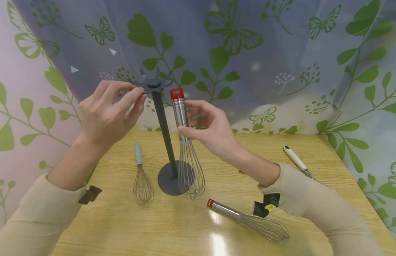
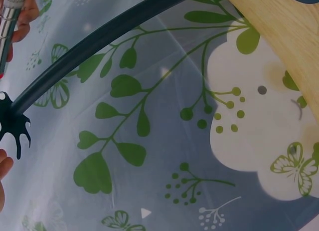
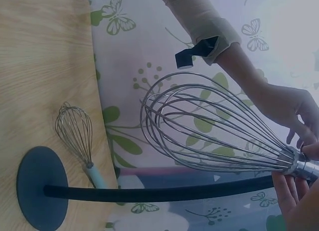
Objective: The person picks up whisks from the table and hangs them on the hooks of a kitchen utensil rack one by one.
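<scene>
A dark grey stand rises from a round base [image 1: 167,179] on a thin pole [image 1: 164,131] to a top ring of hooks [image 1: 154,84]. My left hand [image 1: 108,108] pinches one of those hooks at the near left side. To the right of the pole, my right hand [image 1: 214,129] grips a steel whisk [image 1: 181,115] by its handle, thumb in front and fingers behind. This whisk hangs upright, red loop end up, a little below the hooks. Its wire balloon [image 3: 214,126] fills the middle of the right wrist view, wires pointing toward the table.
On the wooden table [image 1: 121,227], a whisk with a light blue handle [image 1: 143,183] lies left of the base. Another red-ended steel whisk [image 1: 231,211] lies at the front right. Farther right is a white-handled utensil [image 1: 295,158], partly behind my right sleeve. A patterned curtain [image 1: 281,53] hangs behind.
</scene>
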`<action>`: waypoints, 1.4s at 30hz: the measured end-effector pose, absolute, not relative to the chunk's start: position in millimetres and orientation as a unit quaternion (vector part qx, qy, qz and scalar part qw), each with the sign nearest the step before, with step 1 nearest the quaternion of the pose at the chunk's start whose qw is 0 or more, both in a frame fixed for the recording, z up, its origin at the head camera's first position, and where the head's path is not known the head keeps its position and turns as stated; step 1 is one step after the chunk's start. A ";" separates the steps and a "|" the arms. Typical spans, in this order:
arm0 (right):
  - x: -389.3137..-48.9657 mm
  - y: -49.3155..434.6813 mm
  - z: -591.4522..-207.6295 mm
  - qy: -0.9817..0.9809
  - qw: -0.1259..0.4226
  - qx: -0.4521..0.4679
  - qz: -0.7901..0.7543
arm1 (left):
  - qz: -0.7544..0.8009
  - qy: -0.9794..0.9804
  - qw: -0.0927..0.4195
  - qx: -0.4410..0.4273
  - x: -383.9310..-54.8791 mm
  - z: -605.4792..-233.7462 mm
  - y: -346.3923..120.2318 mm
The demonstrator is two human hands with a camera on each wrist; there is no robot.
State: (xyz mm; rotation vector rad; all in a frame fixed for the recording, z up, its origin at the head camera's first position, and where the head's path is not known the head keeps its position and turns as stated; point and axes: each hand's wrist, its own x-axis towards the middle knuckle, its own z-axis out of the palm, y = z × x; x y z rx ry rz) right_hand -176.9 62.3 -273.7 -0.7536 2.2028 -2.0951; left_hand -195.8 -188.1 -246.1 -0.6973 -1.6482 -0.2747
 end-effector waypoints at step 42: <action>-177.0 48.4 -258.0 0.670 0.024 -0.277 -0.689 | -0.135 -0.709 0.625 -0.298 -197.0 -246.9 -184.8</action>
